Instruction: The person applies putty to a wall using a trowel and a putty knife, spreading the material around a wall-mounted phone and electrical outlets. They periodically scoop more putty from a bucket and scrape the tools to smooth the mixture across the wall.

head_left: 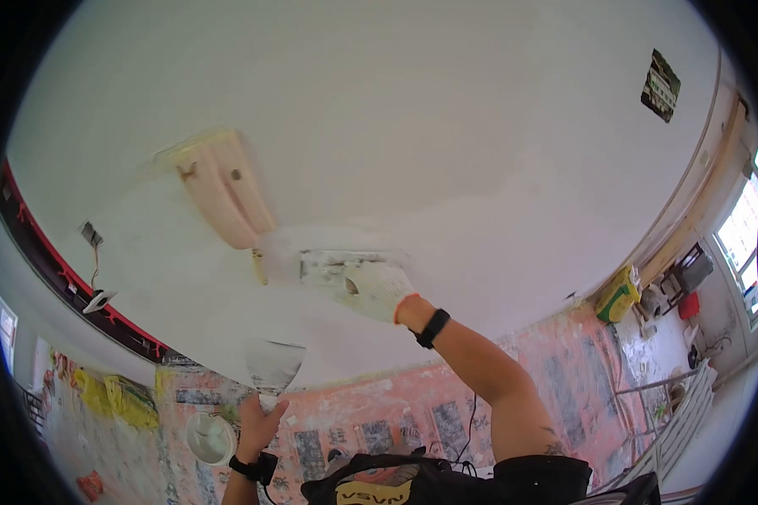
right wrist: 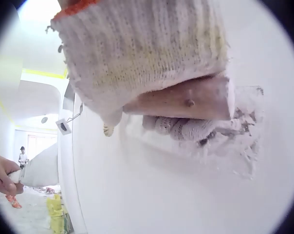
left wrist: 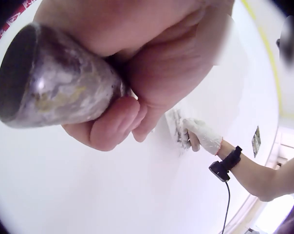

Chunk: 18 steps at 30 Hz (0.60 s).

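My right hand [head_left: 379, 290], in a white knit glove with an orange cuff, grips the wooden handle [right wrist: 186, 100] of a plastering trowel. The trowel [head_left: 316, 264] lies flat against the white wall [head_left: 480, 168], with white paste smeared over its back. Lower and to the left, my bare left hand [head_left: 257, 429] holds a wide putty knife [head_left: 274, 364], its blade pointing up. In the left wrist view, fingers curl round the knife's round metal handle [left wrist: 69, 78], stained with dried paste; the blade is hidden there.
A pinkish boxy fitting [head_left: 223, 189] juts from the wall, left of the trowel. Below stands a bucket [head_left: 220, 460] of white paste. Stained sheeting [head_left: 337, 429] covers the floor. Yellow bags [head_left: 130, 401] lie at left; a metal ladder [head_left: 682, 421] is at right. A distant person [right wrist: 23, 157] stands behind.
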Each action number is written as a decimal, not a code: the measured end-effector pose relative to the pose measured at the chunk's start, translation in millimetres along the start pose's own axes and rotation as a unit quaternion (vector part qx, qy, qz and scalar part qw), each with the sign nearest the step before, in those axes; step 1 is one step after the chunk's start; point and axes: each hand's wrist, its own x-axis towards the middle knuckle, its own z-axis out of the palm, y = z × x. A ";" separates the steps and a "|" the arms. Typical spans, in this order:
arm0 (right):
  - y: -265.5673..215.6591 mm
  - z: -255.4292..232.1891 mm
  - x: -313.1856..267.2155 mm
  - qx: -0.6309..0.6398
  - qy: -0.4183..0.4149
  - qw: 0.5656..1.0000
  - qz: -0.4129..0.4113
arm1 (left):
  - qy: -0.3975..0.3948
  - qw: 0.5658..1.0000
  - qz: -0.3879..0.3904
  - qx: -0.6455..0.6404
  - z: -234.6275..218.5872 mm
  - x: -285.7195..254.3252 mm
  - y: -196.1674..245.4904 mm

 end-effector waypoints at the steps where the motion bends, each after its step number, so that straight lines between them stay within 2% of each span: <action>1: -5.0 3.6 -5.9 0.007 -0.001 1.000 0.026 | -0.005 1.000 -0.022 0.002 -3.2 -6.0 -4.4; 3: -5.1 4.4 -3.7 0.012 0.006 0.998 0.055 | -0.013 0.999 -0.037 0.007 -4.8 -11.4 -12.5; 5: 3.9 -1.0 5.1 0.028 0.181 0.983 0.011 | -0.005 1.000 -0.023 0.001 -5.3 -9.7 -20.4; 6: 4.7 -20.6 2.5 0.025 0.192 0.981 0.018 | -0.011 1.000 -0.012 0.006 -6.0 -7.0 -19.2; 8: 8.7 -72.9 -7.0 0.037 0.259 0.965 0.013 | -0.014 0.999 -0.043 -0.020 -4.0 -6.0 -11.3; 9: 32.0 -82.5 -0.9 0.291 0.334 0.896 0.000 | -0.013 0.999 -0.046 -0.025 -2.3 -5.9 -0.7; 10: 61.3 -89.3 5.7 0.524 0.382 0.761 -0.015 | -0.014 0.999 -0.045 -0.024 -0.3 -4.9 2.1; 11: 99.8 -107.6 -6.3 0.335 0.389 0.855 0.073 | -0.012 0.999 -0.040 -0.012 1.1 -3.7 3.5; 12: 136.5 -127.0 -29.6 0.130 0.374 0.905 0.158 | -0.010 0.999 -0.037 -0.001 2.8 -4.1 5.1; 14: 160.3 -158.6 -67.7 0.194 0.481 0.841 0.156 | -0.002 0.999 -0.040 -0.014 8.1 -8.8 16.6; 16: 188.9 -175.3 -98.9 0.363 0.503 0.763 0.181 | 0.006 0.999 -0.039 -0.030 15.4 -10.6 23.4; 17: 204.8 -181.0 -112.1 0.362 0.504 0.763 0.179 | 0.007 0.999 -0.040 -0.021 19.1 -11.2 22.6; 18: 221.3 -182.0 -123.1 0.380 0.514 0.742 0.201 | 0.009 0.999 -0.041 -0.011 20.3 -12.2 21.7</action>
